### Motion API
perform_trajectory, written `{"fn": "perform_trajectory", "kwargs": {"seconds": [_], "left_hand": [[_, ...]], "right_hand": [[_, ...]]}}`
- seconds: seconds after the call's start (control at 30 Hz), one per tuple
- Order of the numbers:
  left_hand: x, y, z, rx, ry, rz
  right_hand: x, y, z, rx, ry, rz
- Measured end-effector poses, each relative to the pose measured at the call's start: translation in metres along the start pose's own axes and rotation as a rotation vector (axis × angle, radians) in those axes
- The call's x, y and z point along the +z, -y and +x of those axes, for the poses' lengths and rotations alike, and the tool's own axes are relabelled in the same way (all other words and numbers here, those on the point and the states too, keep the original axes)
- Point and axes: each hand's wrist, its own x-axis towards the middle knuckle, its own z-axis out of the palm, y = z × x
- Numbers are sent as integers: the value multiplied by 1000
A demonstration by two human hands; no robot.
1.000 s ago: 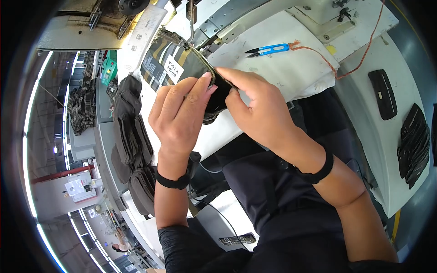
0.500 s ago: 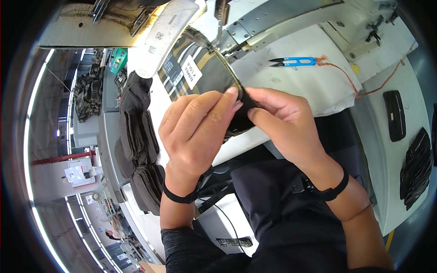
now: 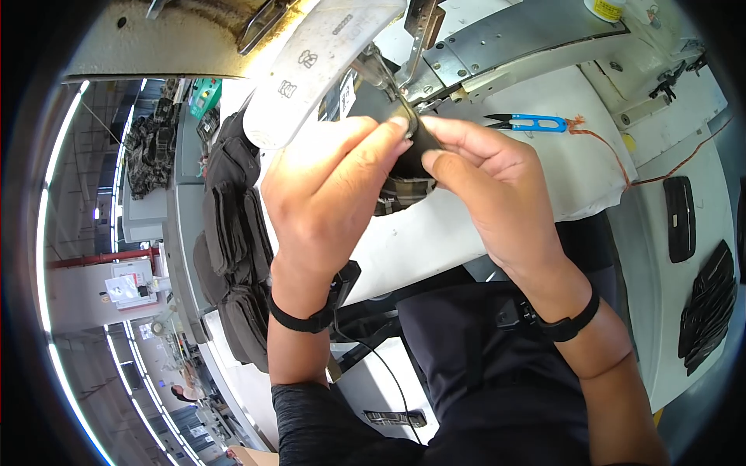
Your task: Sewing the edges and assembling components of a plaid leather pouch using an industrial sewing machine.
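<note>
- You are sitting at a white sewing table (image 3: 466, 233) in a long workshop, with strip lights curving down the left edge of the frame.
- At frame centre your left hand (image 3: 326, 194) is curling its fingers over a small black fabric piece (image 3: 412, 159), clenched on its left side.
- Your right hand (image 3: 497, 186) is pinching the same piece from the right, thumb and forefinger meeting at its top edge.
- The piece is sitting between both grips, just above centre, right at the needle area of the sewing machine (image 3: 435, 46).
- It is looking light, soft and floppy, so I judge it will fold easily; taking it by the edges near the seam line should be keeping it flat.
- Further up right, blue thread snips (image 3: 528, 122) are lying on the table.
- At the far right edge, black flat parts (image 3: 703, 311) are lying stacked.
- At left, black finished pieces (image 3: 233, 233) are hanging over a rail.
</note>
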Motion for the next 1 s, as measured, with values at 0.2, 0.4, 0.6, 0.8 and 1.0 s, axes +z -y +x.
{"fn": "perform_trajectory", "kwargs": {"seconds": [0.2,0.4,0.6,0.8,1.0], "left_hand": [[2,11,2,-4,13,18],[16,1,-19,-244,-58,11],[2,36,-4,163,2,34],[-33,32,29,129,400,58],[-38,31,25,-5,468,-141]], "right_hand": [[3,-6,6,-31,0,75],[23,-18,6,-170,-129,-17],[20,-33,5,-480,-248,-520],[-7,-11,-2,-429,-86,-500],[-8,-22,-19,-210,-8,-279]]}}
